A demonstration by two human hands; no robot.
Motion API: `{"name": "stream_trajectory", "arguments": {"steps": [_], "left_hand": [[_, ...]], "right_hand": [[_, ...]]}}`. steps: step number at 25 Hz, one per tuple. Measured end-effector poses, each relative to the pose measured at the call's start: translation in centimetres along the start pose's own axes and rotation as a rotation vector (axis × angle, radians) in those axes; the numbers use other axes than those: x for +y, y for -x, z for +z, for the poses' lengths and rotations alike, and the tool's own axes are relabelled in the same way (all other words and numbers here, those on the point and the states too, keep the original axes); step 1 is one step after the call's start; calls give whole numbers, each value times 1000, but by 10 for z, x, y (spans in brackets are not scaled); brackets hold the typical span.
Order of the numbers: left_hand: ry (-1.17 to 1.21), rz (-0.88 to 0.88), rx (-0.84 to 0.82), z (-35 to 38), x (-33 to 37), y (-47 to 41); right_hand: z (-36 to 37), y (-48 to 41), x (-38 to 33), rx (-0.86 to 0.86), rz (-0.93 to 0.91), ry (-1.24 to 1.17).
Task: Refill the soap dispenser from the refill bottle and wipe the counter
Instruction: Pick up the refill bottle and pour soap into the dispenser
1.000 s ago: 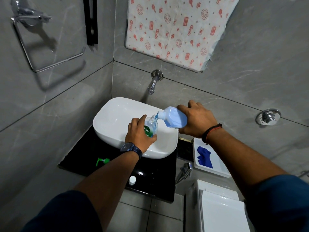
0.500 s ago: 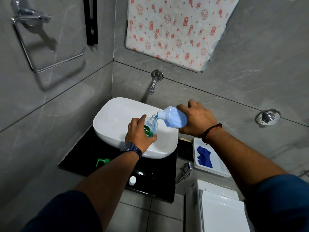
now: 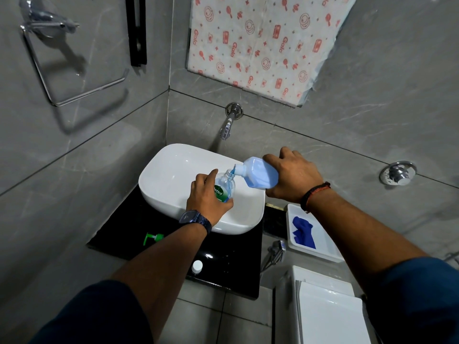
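Over the white basin, my left hand grips a clear soap dispenser bottle with a green label, its neck uncapped. My right hand holds a pale blue refill bottle tipped on its side, spout over the dispenser's mouth, with a thin blue stream running in. The green pump head lies on the black counter left of my forearm. A white cap rests on the counter near its front edge. A blue cloth lies in a white tray to the right.
A wall tap juts out above the basin. A chrome towel ring hangs on the left wall, and a chrome valve sits on the right wall. A white toilet tank stands at the lower right, below the tray.
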State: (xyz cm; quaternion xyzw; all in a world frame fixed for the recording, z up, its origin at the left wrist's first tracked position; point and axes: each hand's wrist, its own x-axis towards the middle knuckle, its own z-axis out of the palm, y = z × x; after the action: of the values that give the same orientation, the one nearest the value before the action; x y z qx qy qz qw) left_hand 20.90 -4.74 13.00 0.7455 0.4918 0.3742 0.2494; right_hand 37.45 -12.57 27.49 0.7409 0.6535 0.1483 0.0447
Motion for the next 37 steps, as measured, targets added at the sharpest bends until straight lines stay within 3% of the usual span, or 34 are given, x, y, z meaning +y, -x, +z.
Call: {"name": "stream_trajectory", "arguments": {"steps": [37], "left_hand": [[-14, -2, 4, -2, -1, 0]], "right_hand": [[-4, 1, -3, 17, -11, 17]]}}
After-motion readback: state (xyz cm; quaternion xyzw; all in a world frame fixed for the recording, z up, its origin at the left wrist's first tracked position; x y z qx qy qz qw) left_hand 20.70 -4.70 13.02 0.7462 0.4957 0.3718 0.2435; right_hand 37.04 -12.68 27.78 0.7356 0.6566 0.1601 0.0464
